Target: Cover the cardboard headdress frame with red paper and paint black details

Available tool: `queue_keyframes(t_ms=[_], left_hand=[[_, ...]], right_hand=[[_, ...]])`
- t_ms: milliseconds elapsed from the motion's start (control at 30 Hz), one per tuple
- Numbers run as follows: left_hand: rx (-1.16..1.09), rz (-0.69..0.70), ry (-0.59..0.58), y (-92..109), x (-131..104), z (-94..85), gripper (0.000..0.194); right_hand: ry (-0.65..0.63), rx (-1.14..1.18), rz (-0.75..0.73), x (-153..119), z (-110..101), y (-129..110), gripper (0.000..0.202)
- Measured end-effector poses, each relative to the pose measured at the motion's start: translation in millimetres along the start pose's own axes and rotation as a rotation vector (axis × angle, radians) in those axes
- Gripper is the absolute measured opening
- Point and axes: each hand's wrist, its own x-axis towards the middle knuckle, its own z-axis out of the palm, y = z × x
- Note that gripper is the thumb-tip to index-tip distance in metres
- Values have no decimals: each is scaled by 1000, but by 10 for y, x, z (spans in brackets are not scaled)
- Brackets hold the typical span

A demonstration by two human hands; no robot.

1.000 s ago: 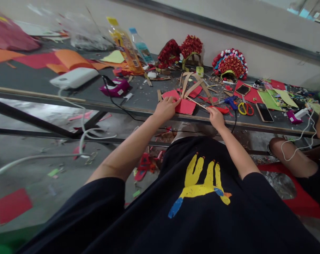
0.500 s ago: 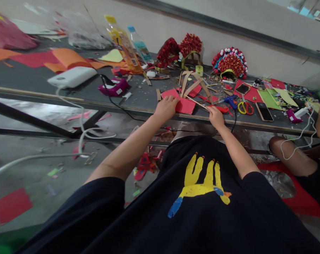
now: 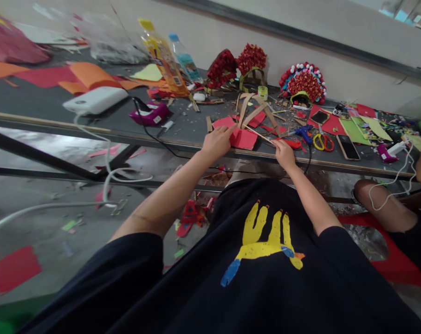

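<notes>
My left hand [image 3: 217, 141] rests palm down on the red paper [image 3: 244, 139] near the table's front edge, its fingers laid over the sheet's left side. My right hand [image 3: 284, 154] pinches the near end of a thin wooden stick [image 3: 259, 134], which slants across the paper toward my left fingers. Just behind stands a frame of bent cardboard strips [image 3: 244, 110]. To the right of my right hand lie a blue glue gun [image 3: 304, 133] and scissors with yellow and red handles [image 3: 323, 142].
Red ruffled headpieces [image 3: 251, 58] lean by the wall, with bottles [image 3: 165, 60] to their left. A white power bank [image 3: 95, 101], a purple box [image 3: 150, 114] and a phone [image 3: 348, 147] lie on the table [image 3: 192, 134]. A black cable hangs along its front. Another person's knee [image 3: 384, 204] is at right.
My left hand has shifted very slightly, its fingers a little more bunched on the red paper. My right hand and the stick stay almost where they were.
</notes>
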Motion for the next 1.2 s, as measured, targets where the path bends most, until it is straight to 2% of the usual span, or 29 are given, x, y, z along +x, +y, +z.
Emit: queue_keyframes(t_ms=[100,233,467,633,800,900,1067,1200], left_hand=[[-6,-6,-19,9,-11,-12,54],[-54,-37,24,-20,-24,24,48],[-185,-43,55,-210,-24,103,40],[-187,-130,29,-278,-41,85,32],[-187,-119,52,-228,-38,36,48],[-105,-67,11,-177,13,-32,57],[88,30,-130,-67,113,-162,58],[170,55,-155,-10,144,-192,53]], right_hand=[[4,-4,-1,3,2,7,40],[13,-5,-3,6,20,24,40],[21,6,-12,-1,28,30,38],[15,-5,-5,-2,11,13,39],[-6,6,0,-1,11,18,40],[-1,2,-1,1,17,29,40],[4,-13,-5,5,6,17,39],[-5,-15,0,4,-13,-17,39]])
